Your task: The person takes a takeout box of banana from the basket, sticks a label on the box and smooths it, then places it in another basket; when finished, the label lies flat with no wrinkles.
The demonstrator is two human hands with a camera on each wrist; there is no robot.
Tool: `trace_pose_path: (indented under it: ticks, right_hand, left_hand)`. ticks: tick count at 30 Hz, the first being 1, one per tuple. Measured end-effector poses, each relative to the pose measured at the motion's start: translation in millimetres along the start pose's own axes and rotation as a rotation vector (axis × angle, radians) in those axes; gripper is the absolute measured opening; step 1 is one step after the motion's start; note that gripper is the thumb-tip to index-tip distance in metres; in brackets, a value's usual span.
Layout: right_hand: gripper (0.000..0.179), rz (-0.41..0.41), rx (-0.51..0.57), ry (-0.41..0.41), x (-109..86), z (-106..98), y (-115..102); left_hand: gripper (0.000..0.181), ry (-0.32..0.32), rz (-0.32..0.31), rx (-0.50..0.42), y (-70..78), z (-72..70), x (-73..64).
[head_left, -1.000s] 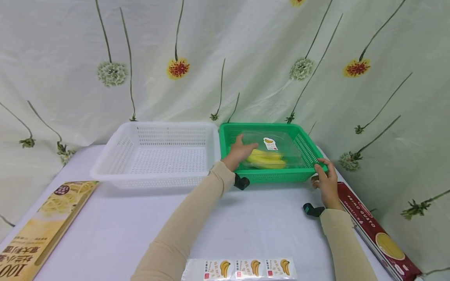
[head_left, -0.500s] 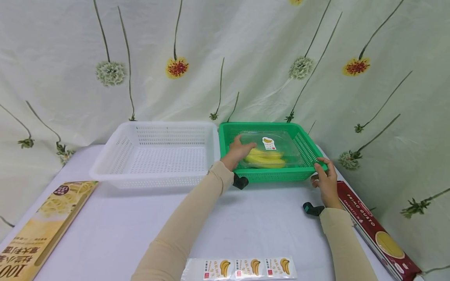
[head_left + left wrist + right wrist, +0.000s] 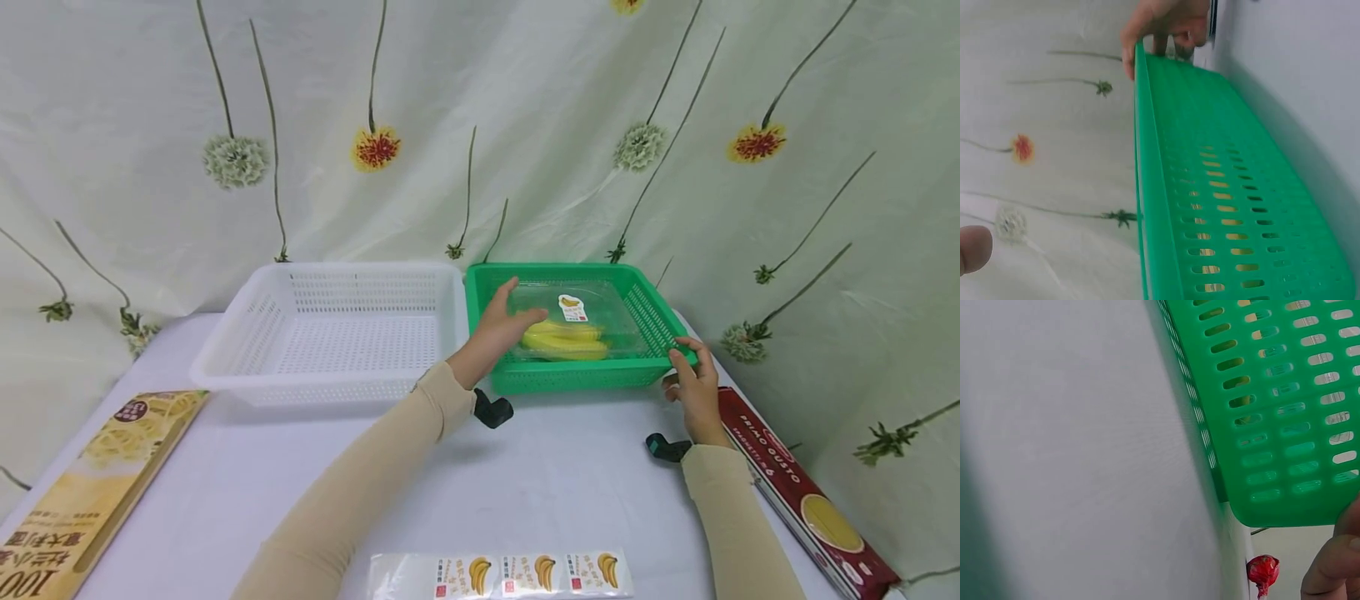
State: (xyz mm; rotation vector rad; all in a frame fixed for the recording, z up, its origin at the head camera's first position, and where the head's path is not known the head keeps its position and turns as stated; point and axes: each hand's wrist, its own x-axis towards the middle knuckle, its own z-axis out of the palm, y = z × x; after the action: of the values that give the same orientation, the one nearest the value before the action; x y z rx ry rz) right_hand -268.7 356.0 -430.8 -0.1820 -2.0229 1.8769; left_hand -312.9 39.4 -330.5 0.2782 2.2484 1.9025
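A clear plastic box (image 3: pixel 621 335) with yellow bananas (image 3: pixel 566 345) inside sits in the green basket (image 3: pixel 585 382). On its lid is a white banana label (image 3: pixel 572 308). My left hand (image 3: pixel 491 335) is over the basket's near left corner, fingers and thumb spread, holding nothing; the thumb overlaps the box's left edge in the head view. With my right hand (image 3: pixel 699 398) I grip the near right corner of the basket's rim, as the left wrist view also shows. Several banana stickers on a strip (image 3: pixel 534 575) lie at the table's front.
Left of the green basket stands a white basket (image 3: pixel 322 385). A yellow pasta pack (image 3: pixel 112 462) lies at the left, and a dark red spaghetti pack (image 3: pixel 798 492) lies along the right edge, beside my right arm. A flower-print curtain (image 3: pixel 420 200) hangs behind.
My left hand has drawn back left and toward me, off the plastic box, its fingers spreading. The right hand stays at the basket's corner; box and basket have hardly moved.
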Motion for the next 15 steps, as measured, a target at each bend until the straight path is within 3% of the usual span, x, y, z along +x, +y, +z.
trace_pose_path:
  ticks: [9,15]
  right_hand:
    - [0.028,0.004,-0.006,-0.014,-0.8,-2,4]
    - [0.040,0.034,-0.010,0.000,-4.3,-3,8]
  left_hand:
    - [0.080,-0.187,0.147,-0.030,-6.0,-23.3,-54.5]
    - [0.069,-0.246,0.183,-0.011,-24.8,-50.2,-95.7]
